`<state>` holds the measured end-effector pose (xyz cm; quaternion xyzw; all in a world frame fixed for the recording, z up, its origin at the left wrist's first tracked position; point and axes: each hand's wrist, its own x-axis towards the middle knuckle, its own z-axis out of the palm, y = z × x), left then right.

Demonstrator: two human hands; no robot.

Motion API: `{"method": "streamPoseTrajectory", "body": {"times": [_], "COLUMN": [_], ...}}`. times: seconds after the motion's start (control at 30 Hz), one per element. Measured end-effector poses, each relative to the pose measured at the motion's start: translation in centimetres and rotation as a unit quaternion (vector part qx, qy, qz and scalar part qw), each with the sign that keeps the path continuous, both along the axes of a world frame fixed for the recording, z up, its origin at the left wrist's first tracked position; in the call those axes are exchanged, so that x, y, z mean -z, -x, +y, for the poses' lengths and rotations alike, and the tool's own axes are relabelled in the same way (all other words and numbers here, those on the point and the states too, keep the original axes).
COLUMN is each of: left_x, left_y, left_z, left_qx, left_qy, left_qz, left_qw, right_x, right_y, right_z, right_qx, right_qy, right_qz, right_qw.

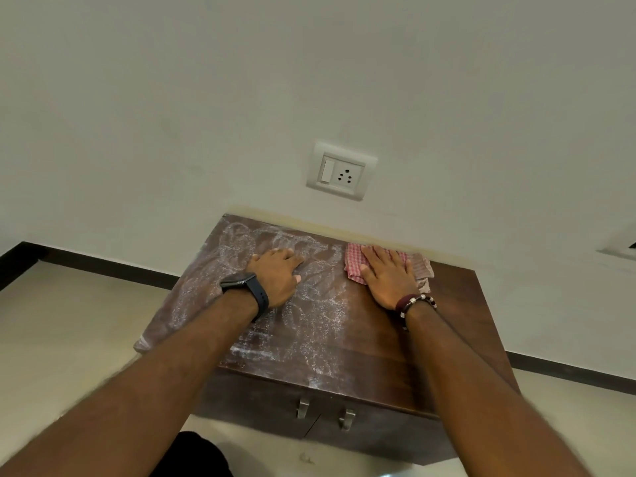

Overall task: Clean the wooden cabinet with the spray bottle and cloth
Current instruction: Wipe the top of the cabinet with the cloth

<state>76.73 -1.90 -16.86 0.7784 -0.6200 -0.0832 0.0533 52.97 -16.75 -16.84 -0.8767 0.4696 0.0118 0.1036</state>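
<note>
Checked pink cloth (358,266) lies flat under the right hand (389,277), fingers straight, pressing. Left hand (275,273) rests open on the wooden cabinet (344,339). White residue left of the cloth may smear if wiped unevenly.

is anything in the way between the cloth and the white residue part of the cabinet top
Only the left hand, resting flat on the white residue. The right hand presses the cloth flat at the back right of the cabinet top; the wood between looks bare.
</note>
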Motion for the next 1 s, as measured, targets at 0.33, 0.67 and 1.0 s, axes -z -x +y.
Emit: {"method": "streamPoseTrajectory", "body": {"times": [0.33,0.67,1.0], "left_x": [-0.4,-0.6,-1.0], "left_y": [0.1,-0.1,0.0], "left_z": [-0.4,-0.5,-0.4], "left_qx": [-0.006,0.000,0.010], "left_qy": [-0.020,-0.027,-0.039], "left_qz": [0.012,0.021,0.015], "left_qw": [1.000,0.999,0.999], "right_x": [0.1,0.0,-0.1], "right_y": [-1.2,-2.8,-6.0], "right_z": [0.2,1.0,2.6], "right_qx": [0.011,-0.017,-0.018], "right_qy": [0.063,0.010,-0.005], "right_qz": [-0.046,0.000,0.006], "right_qw": [0.997,1.000,1.000]}}
